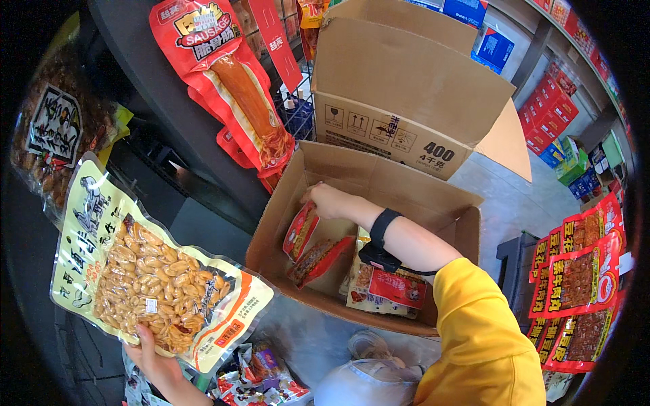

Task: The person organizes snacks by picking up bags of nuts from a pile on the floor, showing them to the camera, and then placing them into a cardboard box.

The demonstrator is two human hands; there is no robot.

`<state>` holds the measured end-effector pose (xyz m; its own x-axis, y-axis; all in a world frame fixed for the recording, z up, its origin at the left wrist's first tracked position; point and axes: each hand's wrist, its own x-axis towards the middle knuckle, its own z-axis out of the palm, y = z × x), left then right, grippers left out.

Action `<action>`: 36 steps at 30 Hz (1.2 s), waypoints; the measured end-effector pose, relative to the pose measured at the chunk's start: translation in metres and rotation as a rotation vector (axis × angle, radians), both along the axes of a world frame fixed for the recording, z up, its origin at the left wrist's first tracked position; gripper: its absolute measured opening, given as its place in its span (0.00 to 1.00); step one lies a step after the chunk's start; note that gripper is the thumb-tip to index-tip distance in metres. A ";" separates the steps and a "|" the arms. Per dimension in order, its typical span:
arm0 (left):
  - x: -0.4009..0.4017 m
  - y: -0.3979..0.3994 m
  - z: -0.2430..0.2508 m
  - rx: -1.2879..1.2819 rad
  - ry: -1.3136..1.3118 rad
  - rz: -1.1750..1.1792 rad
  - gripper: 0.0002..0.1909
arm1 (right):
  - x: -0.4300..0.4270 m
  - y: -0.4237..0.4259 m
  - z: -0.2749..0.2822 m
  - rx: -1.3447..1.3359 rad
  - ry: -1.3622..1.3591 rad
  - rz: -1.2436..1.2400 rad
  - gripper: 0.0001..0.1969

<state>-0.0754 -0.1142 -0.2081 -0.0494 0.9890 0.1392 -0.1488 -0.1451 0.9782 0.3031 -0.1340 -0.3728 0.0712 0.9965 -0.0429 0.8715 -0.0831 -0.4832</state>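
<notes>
My left hand (155, 363) grips the lower edge of a large clear-windowed bag of shelled peanuts (152, 274), its thumb on the front. The bag is cream-coloured with an orange stripe and a small price sticker. Down inside an open cardboard box (447, 317), my right hand (329, 199) pinches the top of a red snack packet (303, 233) standing by the box's left wall. Beside it leans another red packet (320, 264). Cream and red peanut packets (388, 292) lie at the box's right side, partly hidden by my forearm.
Large red sausage packs (249, 101) hang on a wire rack above left. A dark nut bag (56, 132) hangs at far left. Red snack packs (579, 284) hang at right. Colourful packets (259, 375) lie below the box. Its printed flap (406, 96) stands up behind.
</notes>
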 end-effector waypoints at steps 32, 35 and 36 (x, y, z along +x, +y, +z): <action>-0.002 -0.004 0.015 0.192 -0.030 -0.192 0.18 | 0.006 -0.094 -0.001 -0.237 0.252 0.381 0.14; -0.001 -0.007 0.024 0.151 -0.056 -0.272 0.16 | -0.003 -0.074 0.043 -0.196 0.644 0.063 0.12; -0.002 -0.006 0.025 0.148 -0.040 -0.286 0.16 | -0.002 -0.068 0.046 -0.109 0.694 0.031 0.12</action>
